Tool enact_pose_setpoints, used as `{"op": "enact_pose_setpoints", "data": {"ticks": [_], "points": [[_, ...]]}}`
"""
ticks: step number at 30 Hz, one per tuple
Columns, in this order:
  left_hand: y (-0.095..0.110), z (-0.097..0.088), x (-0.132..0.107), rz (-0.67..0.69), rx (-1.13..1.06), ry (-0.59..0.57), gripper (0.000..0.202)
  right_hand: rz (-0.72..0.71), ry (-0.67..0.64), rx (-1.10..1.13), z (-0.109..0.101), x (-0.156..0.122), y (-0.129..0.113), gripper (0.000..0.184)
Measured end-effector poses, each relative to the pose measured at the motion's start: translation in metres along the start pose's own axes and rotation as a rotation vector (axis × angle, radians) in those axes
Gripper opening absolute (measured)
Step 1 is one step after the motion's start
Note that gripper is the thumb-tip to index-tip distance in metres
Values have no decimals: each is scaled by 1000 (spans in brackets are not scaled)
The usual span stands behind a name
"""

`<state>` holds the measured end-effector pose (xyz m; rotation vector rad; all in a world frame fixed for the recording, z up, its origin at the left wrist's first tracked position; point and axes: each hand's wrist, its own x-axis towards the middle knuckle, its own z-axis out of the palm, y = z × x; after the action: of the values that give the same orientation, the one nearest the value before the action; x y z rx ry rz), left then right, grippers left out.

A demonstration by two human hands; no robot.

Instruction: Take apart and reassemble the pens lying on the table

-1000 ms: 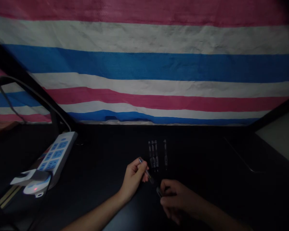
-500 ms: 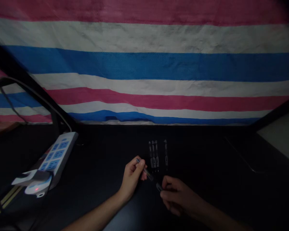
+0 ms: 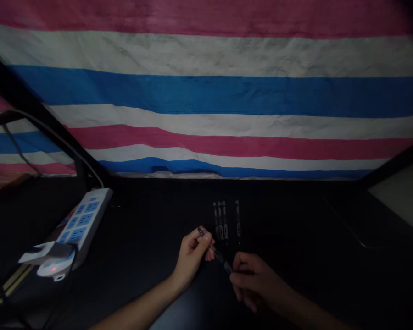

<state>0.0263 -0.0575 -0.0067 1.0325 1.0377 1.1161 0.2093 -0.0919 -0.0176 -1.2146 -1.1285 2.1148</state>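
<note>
My left hand (image 3: 192,253) is closed, pinching a slim, clear pen barrel (image 3: 216,252) between thumb and fingers, its tip end pointing up and left. Closed on the dark clip end of the pen (image 3: 227,267) is my right hand (image 3: 253,277), just to the right and nearer to me. Both pen parts lie in one slanted line and appear to meet end to end; the dim light hides the exact joint. Beyond my hands, three pens (image 3: 220,222) lie side by side, with a single pen (image 3: 238,220) a little to their right.
A white power strip (image 3: 95,206) with blue sockets lies at the left, a white plug-in adapter (image 3: 50,253) and dark cables at its near end. Behind the black tabletop (image 3: 151,211) hangs a striped sheet (image 3: 206,95). A dark flat panel (image 3: 368,220) is at the right.
The gap between the two pen parts has closed, so they now line up end to end. My left hand has moved slightly right; my right hand has hardly moved.
</note>
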Motion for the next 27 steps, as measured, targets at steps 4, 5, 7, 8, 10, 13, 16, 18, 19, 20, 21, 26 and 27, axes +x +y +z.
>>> {"op": "enact_pose_setpoints", "data": {"ticks": [4,5,7,8,10,13,16,18,19,20,21,26,27], "points": [[-3,-2,3,-12,-41,-15,41,35,-123,52,1,1,2,40],[-4,-3,4,-12,-53,-14,40,35,-127,53,1,0,1,42],[-6,-3,5,-2,-76,6,39,20,-110,43,3,-2,-3,43],[-7,-3,5,3,-84,18,38,12,-96,28,4,-3,-4,40],[-7,-3,4,9,-89,29,37,-1,-54,-14,4,-3,-5,38],[-7,-2,3,10,-85,34,37,2,-22,-23,3,-2,-3,37],[-6,-2,3,7,-85,48,37,30,-70,36,2,-1,0,42],[-6,-3,3,8,-83,53,38,15,-80,37,2,-1,1,41],[-6,-3,3,13,-80,54,38,-8,-69,21,2,-1,1,39],[-6,-3,3,19,-75,54,38,-31,-50,-3,2,-1,1,38],[-6,-3,4,24,-70,53,38,-49,-29,-26,2,-1,1,38],[-5,-2,3,16,-64,70,39,-5,-42,-17,4,-2,-4,40],[-4,-2,3,12,-65,73,39,-9,-46,-20,5,-3,-6,40]]}}
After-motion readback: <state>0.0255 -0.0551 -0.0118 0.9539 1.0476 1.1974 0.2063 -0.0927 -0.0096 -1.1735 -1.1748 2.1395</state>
